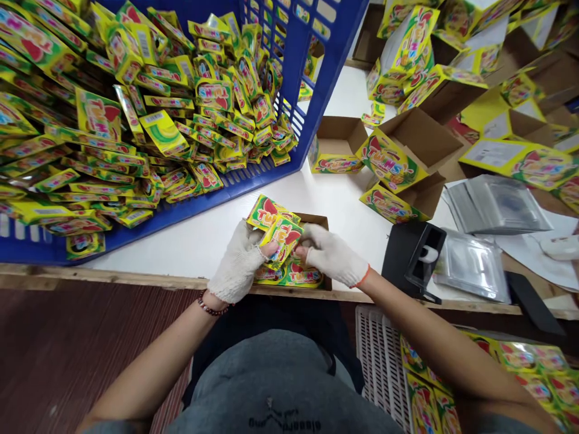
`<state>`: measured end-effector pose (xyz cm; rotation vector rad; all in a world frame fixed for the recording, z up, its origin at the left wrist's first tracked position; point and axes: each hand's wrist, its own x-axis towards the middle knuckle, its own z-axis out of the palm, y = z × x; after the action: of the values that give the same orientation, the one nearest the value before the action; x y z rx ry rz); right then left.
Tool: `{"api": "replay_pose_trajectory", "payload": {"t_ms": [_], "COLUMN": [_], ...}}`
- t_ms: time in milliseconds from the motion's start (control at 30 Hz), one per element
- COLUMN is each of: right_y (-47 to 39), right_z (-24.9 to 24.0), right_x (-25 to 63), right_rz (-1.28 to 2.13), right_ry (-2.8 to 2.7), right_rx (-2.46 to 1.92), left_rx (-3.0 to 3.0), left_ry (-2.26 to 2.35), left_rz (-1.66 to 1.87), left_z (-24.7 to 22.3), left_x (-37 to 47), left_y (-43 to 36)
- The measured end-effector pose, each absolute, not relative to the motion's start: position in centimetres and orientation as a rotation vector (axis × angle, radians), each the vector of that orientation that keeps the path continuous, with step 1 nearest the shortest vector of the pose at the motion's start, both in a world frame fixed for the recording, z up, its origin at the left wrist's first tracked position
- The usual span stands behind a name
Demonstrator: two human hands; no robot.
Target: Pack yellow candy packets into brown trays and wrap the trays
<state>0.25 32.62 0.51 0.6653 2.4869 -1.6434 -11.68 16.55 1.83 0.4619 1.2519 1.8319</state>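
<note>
My left hand (240,260), in a white glove with bare fingertips, is closed on small yellow-green candy packs printed "TWINS". The upper candy pack (284,236) is tilted, with my left thumb on its face. Another pack (265,212) shows just behind it. My right hand (329,252), gloved the same way, has its fingers curled at the right edge of the upper pack. Beneath both hands lies an open cardboard box (326,224) at the table's front edge. Packs (304,276) lie flat in its near part; my hands hide much of the inside.
A blue crate (312,108) heaped with packs fills the left. Open display boxes (337,163) stand at the back right. A black tape dispenser (409,256) and clear plastic covers (474,265) lie right. Below the table, a white basket (382,361) stands beside filled boxes (425,398).
</note>
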Motion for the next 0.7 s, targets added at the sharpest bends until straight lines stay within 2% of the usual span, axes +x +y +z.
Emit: {"api": "replay_pose_trajectory", "payload": {"t_ms": [100,233,333,500,567,700], "right_y": [31.6,31.8,33.7,35.8,35.2,33.5], "right_z": [0.6,2.0,3.8,3.5,2.2,0.6], "right_x": [-0.2,-0.7,-0.8,-2.9,-4.0,-4.0], "right_rz": [-2.126,-2.173,-1.802,-0.755,-0.596,-0.544], "right_ry": [2.322,2.286,2.523,2.704,2.651,2.731], "right_rx": [0.895,0.825,0.586,0.265,0.242,0.208], "left_rx": [0.527,0.472,0.456,0.529,0.563,0.565], "left_ry": [1.31,1.454,1.612,1.719,1.73,1.738], "left_rz": [1.857,1.878,1.95,1.929,1.897,1.866], "left_z": [0.9,-0.1,-0.5,-0.8,-0.8,-0.6], "left_x": [-11.4,-11.9,-13.0,-13.8,-13.7,-13.4], "left_y": [17.3,17.9,17.5,16.8,16.7,16.4]}}
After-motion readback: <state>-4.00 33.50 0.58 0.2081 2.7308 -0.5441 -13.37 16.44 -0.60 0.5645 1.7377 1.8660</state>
